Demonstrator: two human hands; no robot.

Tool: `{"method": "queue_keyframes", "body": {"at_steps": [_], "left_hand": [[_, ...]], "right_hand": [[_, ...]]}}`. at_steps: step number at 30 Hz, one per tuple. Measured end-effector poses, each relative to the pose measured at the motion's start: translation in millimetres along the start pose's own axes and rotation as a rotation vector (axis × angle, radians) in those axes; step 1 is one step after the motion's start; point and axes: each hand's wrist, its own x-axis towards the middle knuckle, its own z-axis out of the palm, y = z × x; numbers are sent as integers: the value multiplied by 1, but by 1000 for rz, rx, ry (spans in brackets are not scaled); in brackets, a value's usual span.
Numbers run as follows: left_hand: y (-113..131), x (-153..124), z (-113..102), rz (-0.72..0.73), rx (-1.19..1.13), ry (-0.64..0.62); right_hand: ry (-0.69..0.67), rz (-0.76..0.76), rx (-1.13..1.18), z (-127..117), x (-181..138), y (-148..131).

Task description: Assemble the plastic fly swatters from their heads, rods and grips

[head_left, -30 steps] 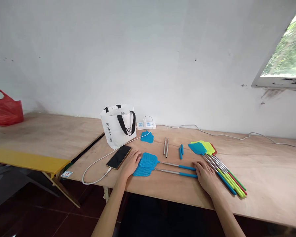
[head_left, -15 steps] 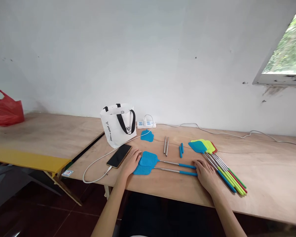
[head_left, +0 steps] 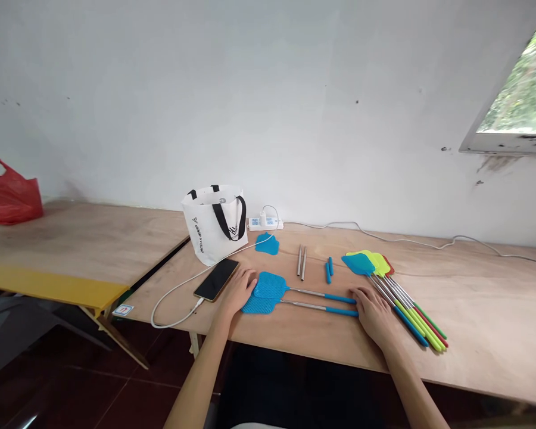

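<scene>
Two blue fly swatters lie side by side across the table between my hands, heads to the left. My left hand rests on the wood against their heads, fingers loosely stretched. By the handle ends lies my right hand, fingers lightly bent and apart, gripping nothing. To its right is a fanned bundle of fly swatters with blue, yellow-green and red heads. Beyond the pair lie loose blue swatter heads, two metal tubes and two short blue handle grips.
A phone on a white charging cable lies left of my left hand. Behind it stand a white bag and a power strip by the wall. A red plastic bag sits on another table at far left.
Both hands and all the objects stay in place. Only the camera view has shifted very slightly.
</scene>
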Motion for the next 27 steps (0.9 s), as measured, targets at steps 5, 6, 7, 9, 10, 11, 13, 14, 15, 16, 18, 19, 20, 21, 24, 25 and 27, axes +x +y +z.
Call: {"method": "queue_keyframes", "body": {"at_steps": [5, 6, 7, 9, 10, 11, 13, 14, 15, 16, 18, 19, 20, 21, 24, 25, 27], "left_hand": [[8, 4, -4, -130, 51, 53], [9, 4, -5, -124, 37, 35], [10, 4, -6, -117, 30, 17], [12, 2, -8, -98, 34, -19], [13, 1, -8, -87, 34, -35], [14, 0, -9, -75, 30, -50], [18, -1, -11, -51, 21, -66], [20, -2, -11, -45, 21, -67], [22, -2, -12, -42, 23, -68], [23, -3, -12, -40, 25, -70], [25, -3, -12, -41, 15, -74], [25, -3, -12, -43, 2, -76], [25, -3, -12, -47, -14, -76], [25, -3, -12, -52, -35, -71], [24, -2, -14, -59, -167, -33], [25, -1, -14, -60, -242, -24], [25, 0, -14, -69, -412, -15]], "right_hand": [[3, 25, 112, -7, 3, -5], [-2, 24, 129, -9, 3, -6], [-15, 16, 141, -12, 4, -8], [-67, -36, 162, -20, 5, -12], [-103, -76, 172, -24, 5, -15], [-138, -115, 182, -28, 5, -18], [-194, -168, 196, -36, 5, -24], [-213, -177, 201, -39, 5, -25], [-227, -175, 207, -40, 5, -26], [-238, -168, 215, -41, 5, -27], [-249, -147, 237, -38, 5, -26], [-244, -135, 254, -36, 5, -26], [-236, -129, 275, -33, 5, -26], [-223, -129, 300, -31, 5, -26], [-174, -152, 388, -28, 5, -32], [-163, -160, 412, -29, 5, -35], [-145, -172, 439, -31, 5, -39]]}}
